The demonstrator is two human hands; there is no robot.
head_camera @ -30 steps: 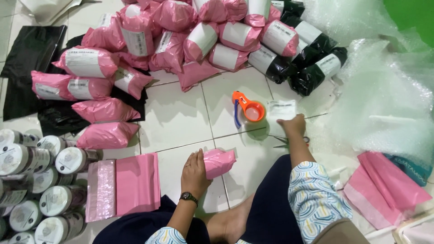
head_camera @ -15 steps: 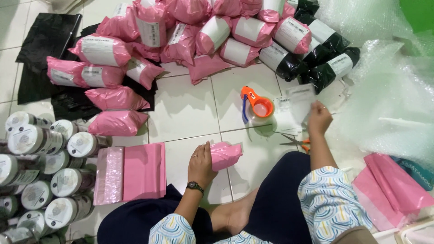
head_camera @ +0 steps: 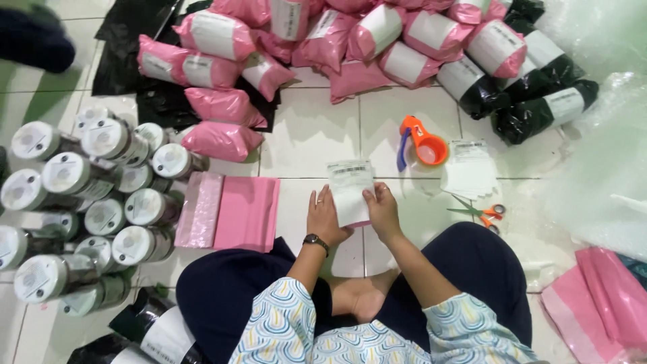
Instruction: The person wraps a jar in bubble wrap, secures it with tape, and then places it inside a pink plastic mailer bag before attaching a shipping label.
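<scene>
I sit on a white tiled floor. A white paper label with a printed code lies over a small pink parcel, of which only a sliver shows under the label's lower edge. My left hand, with a dark wristwatch, grips the label's left side. My right hand grips its right side. Both hands press it down just in front of my knees.
Several pink and black wrapped parcels are piled at the back. An orange tape dispenser, a stack of labels and orange scissors lie to the right. Flat pink mailer bags and several capped jars are at left.
My right hand came back from the label stack on the right with a label. Both hands now hold that label over the pink parcel, which the left hand alone held before.
</scene>
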